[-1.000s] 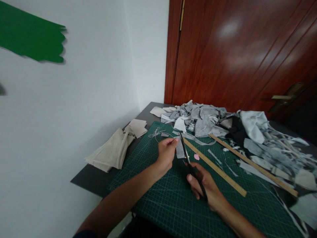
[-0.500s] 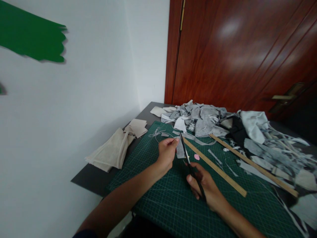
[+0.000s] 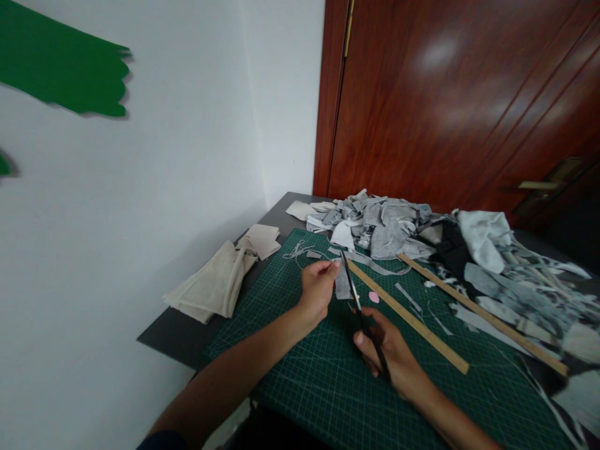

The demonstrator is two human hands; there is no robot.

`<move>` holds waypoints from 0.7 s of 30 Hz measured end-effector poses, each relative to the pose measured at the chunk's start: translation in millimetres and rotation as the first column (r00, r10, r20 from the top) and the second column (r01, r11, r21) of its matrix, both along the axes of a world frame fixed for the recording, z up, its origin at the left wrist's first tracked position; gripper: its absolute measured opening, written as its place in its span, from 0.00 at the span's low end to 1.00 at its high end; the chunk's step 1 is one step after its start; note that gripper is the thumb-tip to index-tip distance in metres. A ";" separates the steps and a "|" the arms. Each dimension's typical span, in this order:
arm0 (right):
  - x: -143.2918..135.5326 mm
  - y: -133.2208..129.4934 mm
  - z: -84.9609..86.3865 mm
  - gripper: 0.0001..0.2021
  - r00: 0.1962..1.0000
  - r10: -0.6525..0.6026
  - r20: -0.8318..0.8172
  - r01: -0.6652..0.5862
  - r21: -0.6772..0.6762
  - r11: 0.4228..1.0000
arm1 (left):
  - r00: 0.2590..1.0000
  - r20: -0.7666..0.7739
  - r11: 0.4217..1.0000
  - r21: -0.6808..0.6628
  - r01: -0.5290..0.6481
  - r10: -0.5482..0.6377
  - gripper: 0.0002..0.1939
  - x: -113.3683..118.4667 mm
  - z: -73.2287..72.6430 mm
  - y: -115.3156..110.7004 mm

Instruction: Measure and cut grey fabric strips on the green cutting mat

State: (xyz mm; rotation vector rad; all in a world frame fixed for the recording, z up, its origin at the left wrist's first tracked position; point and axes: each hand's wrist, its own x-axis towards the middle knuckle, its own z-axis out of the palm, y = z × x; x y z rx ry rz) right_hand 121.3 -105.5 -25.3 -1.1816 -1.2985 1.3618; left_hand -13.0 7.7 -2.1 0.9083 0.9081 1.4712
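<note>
My left hand (image 3: 317, 289) pinches the top of a small grey fabric piece (image 3: 342, 287), which hangs over the cutting mat. In my right hand (image 3: 382, 347) is a pair of black-handled scissors (image 3: 356, 303), its blades pointing up and away from me. Those blades lie along the right edge of the fabric, close to my left fingertips. Whether they are cutting into it I cannot tell. Just right of the blades, a pink chalk-like piece (image 3: 374, 297) rests on the green cutting mat (image 3: 300, 375).
Two wooden rulers (image 3: 412, 320) (image 3: 487, 315) lie slanted on the mat. Grey fabric scraps (image 3: 384, 225) are heaped at the back and right. Folded cream cloth (image 3: 210, 284) sits at the left table edge by the wall. Loose threads (image 3: 297, 250) and thin strips lie beyond my hands.
The view has shifted very slightly. Both hands, the fabric and the scissors keep nearly the same positions.
</note>
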 end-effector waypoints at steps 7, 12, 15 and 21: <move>-0.9 -0.3 2.8 0.35 1.000 0.002 0.010 -0.002 -0.003 1.000 | 1.000 0.006 1.000 -0.002 0.014 -0.014 0.25 0.3 -1.9 0.4; -0.2 -0.2 0.7 0.34 1.000 -0.005 0.009 0.005 -0.009 1.000 | 1.000 0.014 1.000 -0.014 0.010 -0.010 0.25 0.2 -1.7 -0.1; 0.0 0.1 0.1 0.34 1.000 -0.009 0.008 0.009 -0.012 1.000 | 1.000 0.007 1.000 -0.018 0.012 -0.012 0.25 0.0 -0.6 -0.8; -0.1 0.2 -1.4 0.33 1.000 0.000 -0.002 0.000 -0.006 1.000 | 1.000 0.012 1.000 -0.019 0.007 -0.007 0.25 0.0 -1.6 -0.7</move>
